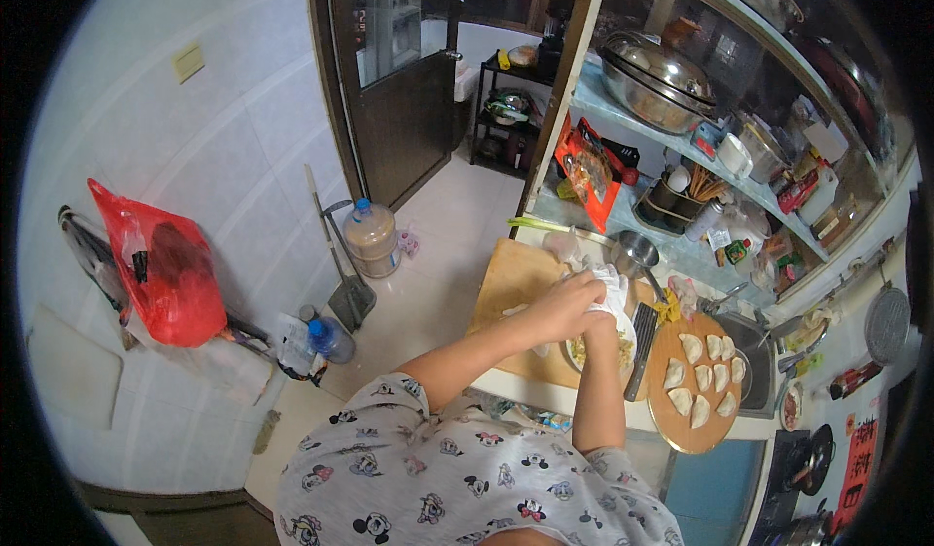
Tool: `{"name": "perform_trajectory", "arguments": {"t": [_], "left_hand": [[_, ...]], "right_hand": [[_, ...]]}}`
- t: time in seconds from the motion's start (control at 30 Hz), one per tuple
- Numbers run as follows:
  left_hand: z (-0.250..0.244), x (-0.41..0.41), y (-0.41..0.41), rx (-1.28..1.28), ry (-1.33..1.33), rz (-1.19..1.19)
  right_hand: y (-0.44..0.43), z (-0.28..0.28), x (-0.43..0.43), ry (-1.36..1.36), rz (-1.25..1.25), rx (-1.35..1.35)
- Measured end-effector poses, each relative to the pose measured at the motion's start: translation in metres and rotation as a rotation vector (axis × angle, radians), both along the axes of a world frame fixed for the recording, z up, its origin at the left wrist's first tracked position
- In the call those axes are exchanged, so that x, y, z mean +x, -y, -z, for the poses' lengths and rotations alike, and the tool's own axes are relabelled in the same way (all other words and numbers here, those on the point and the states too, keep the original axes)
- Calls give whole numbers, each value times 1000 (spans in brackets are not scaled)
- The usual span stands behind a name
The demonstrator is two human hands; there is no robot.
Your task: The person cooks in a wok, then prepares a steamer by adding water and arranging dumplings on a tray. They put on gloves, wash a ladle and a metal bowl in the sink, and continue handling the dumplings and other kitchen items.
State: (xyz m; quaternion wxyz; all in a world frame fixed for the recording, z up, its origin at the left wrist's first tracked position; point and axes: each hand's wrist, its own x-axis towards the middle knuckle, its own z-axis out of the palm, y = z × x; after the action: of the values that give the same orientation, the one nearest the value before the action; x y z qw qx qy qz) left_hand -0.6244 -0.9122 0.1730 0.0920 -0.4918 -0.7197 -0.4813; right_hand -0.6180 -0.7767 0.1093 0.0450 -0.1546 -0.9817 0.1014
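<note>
My left hand (578, 294) grips a bunched white cloth (613, 290) above a cutting board. Pressed close against it is my right hand (600, 321), around the lower part of the same cloth; most of its fingers are hidden. Beneath the hands sits a white bowl (629, 327) of chopped yellow-green filling (578, 352), partly covered by my right forearm. The wooden cutting board (503, 276) extends to the left under my left forearm. To the right of the bowl lies a kitchen knife with a dark blade (642, 341).
Several folded dumplings (675, 373) rest on a round wooden board (664, 414) at the right, overlapping the sink (755, 356). Behind the hands stand a metal saucepan (635, 249) and a crowded shelf (759, 181). A water jug (372, 239) stands on the floor.
</note>
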Motion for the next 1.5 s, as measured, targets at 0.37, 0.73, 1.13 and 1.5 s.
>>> {"name": "perform_trajectory", "arguments": {"t": [0.37,0.73,1.13,1.5], "left_hand": [[3,20,7,-320,-138,-167],[2,18,9,-198,-45,-103],[-5,34,-1,-96,-1043,1],[29,67,0,-191,29,-38]], "right_hand": [[-5,18,2,-75,-74,129],[30,6,-2,-437,-134,269],[4,-40,17,-1536,299,-958],[8,-64,38,-1789,120,-1571]]}}
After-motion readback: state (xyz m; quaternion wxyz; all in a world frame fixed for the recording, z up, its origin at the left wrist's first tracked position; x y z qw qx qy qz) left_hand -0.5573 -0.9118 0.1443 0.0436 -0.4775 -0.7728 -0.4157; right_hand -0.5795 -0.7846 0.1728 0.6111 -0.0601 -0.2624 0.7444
